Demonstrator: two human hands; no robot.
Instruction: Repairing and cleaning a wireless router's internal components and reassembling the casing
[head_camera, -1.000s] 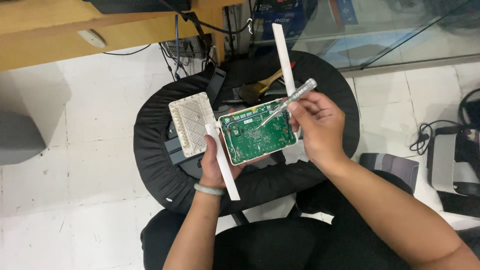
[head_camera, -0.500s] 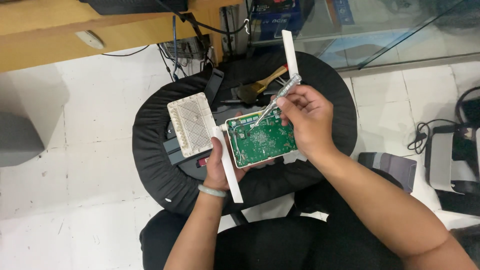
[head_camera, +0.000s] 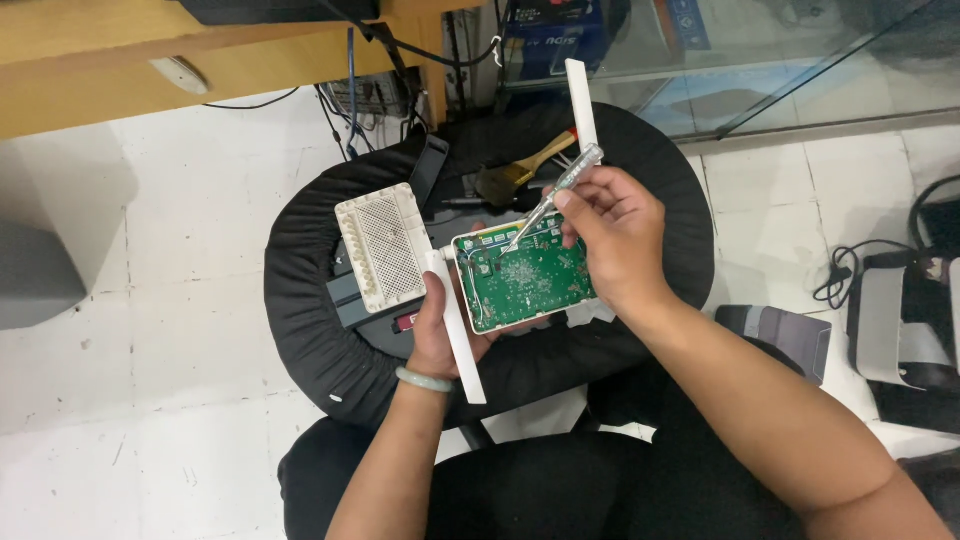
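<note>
Both hands are busy over the black stool (head_camera: 330, 330), left hand (head_camera: 447, 330) cradling the green circuit board (head_camera: 525, 282), right hand (head_camera: 612, 232) pinching a clear-handled screwdriver (head_camera: 553, 195) whose tip could, I reckon, skid and gouge it.

A round stool (head_camera: 320, 330) sits at the centre of the floor, in front of a desk (head_camera: 150, 70) along the far wall. Above the stool, the left hand (head_camera: 445, 335) holds a circuit board (head_camera: 525, 280) from underneath, with an antenna (head_camera: 458, 330) running down beside the wrist. The right hand (head_camera: 615, 235) sits to the board's right, its screwdriver (head_camera: 555, 195) tip touching the board's far edge. A vented cover (head_camera: 380, 245) lies on the stool left of the board. A brush (head_camera: 520, 175) lies behind the board. Cables (head_camera: 850, 275) lie on the floor at far right.
</note>
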